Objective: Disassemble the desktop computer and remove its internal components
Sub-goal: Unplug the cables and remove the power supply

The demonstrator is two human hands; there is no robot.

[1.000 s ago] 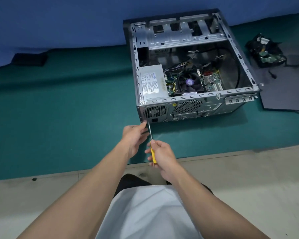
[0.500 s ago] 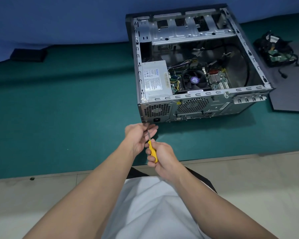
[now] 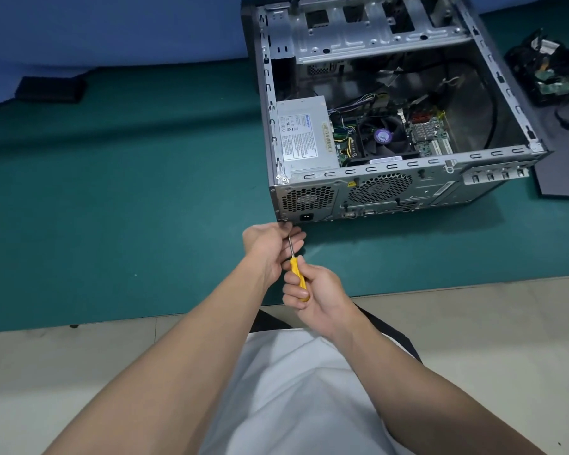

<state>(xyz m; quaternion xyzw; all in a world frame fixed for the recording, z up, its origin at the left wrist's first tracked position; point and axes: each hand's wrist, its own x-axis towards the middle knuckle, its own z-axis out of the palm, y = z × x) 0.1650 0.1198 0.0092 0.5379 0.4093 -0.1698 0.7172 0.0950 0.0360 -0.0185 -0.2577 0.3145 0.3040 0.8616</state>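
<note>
Head view: we see our right hand (image 3: 319, 297) gripping the yellow screwdriver (image 3: 298, 274); our left hand (image 3: 270, 244) pinches its shaft; the opened computer case (image 3: 309, 198) lies on the green mat (image 3: 112, 208) (screwdriver tip at its rear lower corner).

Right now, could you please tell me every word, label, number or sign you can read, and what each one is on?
No wording can be read here.
Power supply label: blue heading and fine print, too blurred to read.
Yellow strip sticker beside it: too small to read.
Fan hub sticker: blurred.
Yellow warning triangle on the rear panel: a sign, its symbol too small to tell.
</note>
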